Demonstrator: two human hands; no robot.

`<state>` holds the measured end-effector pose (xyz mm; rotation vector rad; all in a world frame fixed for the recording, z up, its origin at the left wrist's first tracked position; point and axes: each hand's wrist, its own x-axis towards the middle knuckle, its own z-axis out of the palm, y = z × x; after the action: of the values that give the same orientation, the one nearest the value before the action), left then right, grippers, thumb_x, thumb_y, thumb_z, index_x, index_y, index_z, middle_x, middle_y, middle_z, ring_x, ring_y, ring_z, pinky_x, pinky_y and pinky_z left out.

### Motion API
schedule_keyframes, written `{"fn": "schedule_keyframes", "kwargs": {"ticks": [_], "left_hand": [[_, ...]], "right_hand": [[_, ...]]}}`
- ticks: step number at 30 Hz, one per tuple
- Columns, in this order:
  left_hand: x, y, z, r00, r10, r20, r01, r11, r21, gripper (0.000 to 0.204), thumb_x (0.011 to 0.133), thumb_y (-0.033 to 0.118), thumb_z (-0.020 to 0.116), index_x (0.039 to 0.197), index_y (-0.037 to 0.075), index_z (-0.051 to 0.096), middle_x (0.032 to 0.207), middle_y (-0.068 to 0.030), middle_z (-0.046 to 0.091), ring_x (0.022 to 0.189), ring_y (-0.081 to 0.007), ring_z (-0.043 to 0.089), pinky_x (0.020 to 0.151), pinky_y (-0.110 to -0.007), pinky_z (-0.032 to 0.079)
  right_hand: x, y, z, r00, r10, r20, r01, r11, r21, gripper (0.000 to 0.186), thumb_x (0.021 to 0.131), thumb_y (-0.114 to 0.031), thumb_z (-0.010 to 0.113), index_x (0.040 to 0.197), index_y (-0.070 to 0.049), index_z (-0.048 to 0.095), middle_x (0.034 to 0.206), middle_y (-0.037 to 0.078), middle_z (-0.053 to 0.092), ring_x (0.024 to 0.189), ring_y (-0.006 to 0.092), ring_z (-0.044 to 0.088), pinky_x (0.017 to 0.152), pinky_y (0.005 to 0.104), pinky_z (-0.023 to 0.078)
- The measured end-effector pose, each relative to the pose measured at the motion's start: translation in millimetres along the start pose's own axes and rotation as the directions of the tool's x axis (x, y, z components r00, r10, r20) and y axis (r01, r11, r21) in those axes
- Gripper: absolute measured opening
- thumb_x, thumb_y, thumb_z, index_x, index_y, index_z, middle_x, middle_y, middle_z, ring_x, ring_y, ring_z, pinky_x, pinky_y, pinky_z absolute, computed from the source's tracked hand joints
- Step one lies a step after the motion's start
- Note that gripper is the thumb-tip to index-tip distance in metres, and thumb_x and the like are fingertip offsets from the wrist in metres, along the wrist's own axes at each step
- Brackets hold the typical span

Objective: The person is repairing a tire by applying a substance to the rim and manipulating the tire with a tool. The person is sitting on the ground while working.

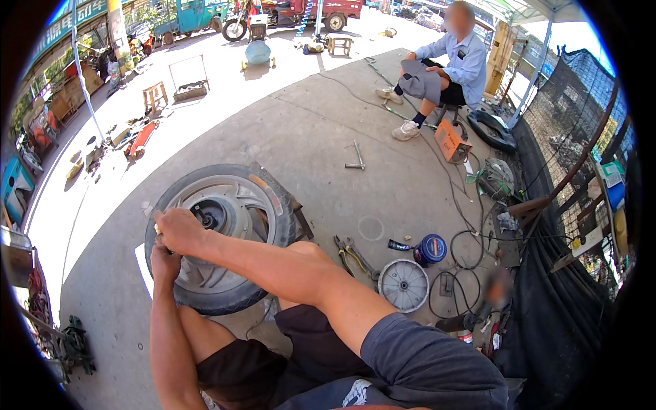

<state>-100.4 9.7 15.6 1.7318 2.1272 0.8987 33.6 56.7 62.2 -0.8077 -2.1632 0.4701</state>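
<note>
A motor-scooter type wheel (231, 217) with a black tyre and grey cast rim lies tilted in front of my knees, its hub facing up. My right hand (180, 231) is closed over the left side of the rim. Just below it, my left hand (165, 262) is closed too, the two nearly touching. Whatever they grip is mostly covered by the fingers and too small to name. Right of my knee lie pliers (355, 254) with yellow-and-black handles, a round grey metal hub cover (404, 285) and a blue tub (430, 250).
A T-shaped wrench (357, 158) lies on the concrete ahead. At the right are an orange welding machine (452, 141), trailing black cables (471, 236) and a loose tyre (491, 131). A seated person (458, 65) holds a grey cloth. Small wooden stools (155, 97) stand farther off.
</note>
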Motion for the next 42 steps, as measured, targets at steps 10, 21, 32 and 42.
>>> {"fn": "schedule_keyframes", "kwargs": {"ticks": [10,21,32,42], "left_hand": [[1.1,-6.0,2.3,1.0,0.003,-0.031,-0.003,1.0,-0.006,0.028,0.075,0.022,0.077,0.077,-0.006,0.07,0.075,-0.0247,0.069,0.078,-0.0405,0.07,0.071,-0.046,0.053],[4.5,-26.0,11.1,0.998,0.003,-0.066,0.004,0.995,0.098,0.033,0.075,0.024,0.078,0.095,-0.002,0.071,0.095,-0.0226,0.07,0.098,-0.04,0.067,0.081,-0.047,0.051],[7.4,-26.6,10.7,0.994,0.09,-0.056,-0.085,0.994,0.073,0.036,0.077,0.022,0.075,0.101,-0.004,0.068,0.097,-0.026,0.07,0.096,-0.043,0.067,0.08,-0.049,0.051],[-7.2,1.6,1.7,0.996,0.066,-0.06,-0.073,0.988,-0.137,0.028,0.076,0.018,0.076,0.09,-0.005,0.068,0.078,-0.0223,0.071,0.079,-0.0394,0.07,0.071,-0.046,0.052]], "right_hand": [[0.8,6.1,6.1,0.999,-0.033,0.003,0.033,0.999,-0.002,0.025,0.077,-0.015,0.072,0.095,0.002,0.065,0.086,0.022,0.069,0.09,0.039,0.067,0.083,0.0475,0.051],[-4.2,4.1,12.4,0.977,-0.171,-0.127,0.172,0.985,-0.005,0.032,0.074,-0.02,0.076,0.095,0.002,0.065,0.081,0.022,0.069,0.087,0.0392,0.068,0.08,0.0473,0.052],[-2.3,-3.5,4.8,0.996,-0.076,0.05,0.078,0.996,-0.036,0.026,0.074,-0.013,0.072,0.096,0.0,0.067,0.086,0.022,0.07,0.089,0.04,0.068,0.082,0.0484,0.052],[-0.2,4.4,10.9,1.0,-0.021,0.016,0.023,0.996,-0.084,0.023,0.076,-0.016,0.072,0.092,-0.001,0.067,0.081,0.02,0.07,0.086,0.0379,0.069,0.08,0.0478,0.052]]}}
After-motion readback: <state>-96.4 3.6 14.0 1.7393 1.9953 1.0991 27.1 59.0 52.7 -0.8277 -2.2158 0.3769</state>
